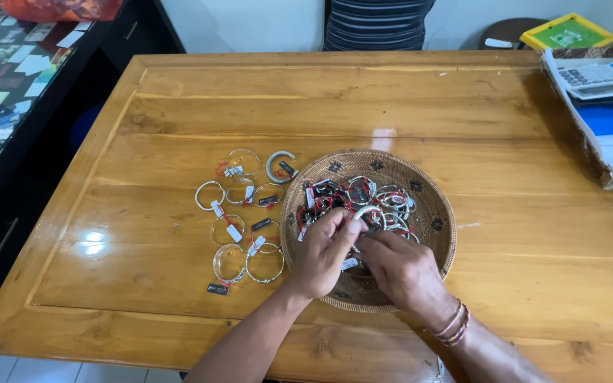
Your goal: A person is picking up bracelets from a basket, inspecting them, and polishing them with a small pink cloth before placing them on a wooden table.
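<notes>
Tagged silver bangles [239, 213] lie on the wooden table [533, 234], left of the woven basket [440, 227]; over it the left hand [324, 252] pinches 1 silver bangle [367, 211], the right hand [399, 266] fingering its tag, equally near

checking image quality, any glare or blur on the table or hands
Head view: bright glare patches on the table left of the bangles and above the basket; left hand and right hand fairly sharp; table edges bow slightly from the wide lens.
</notes>
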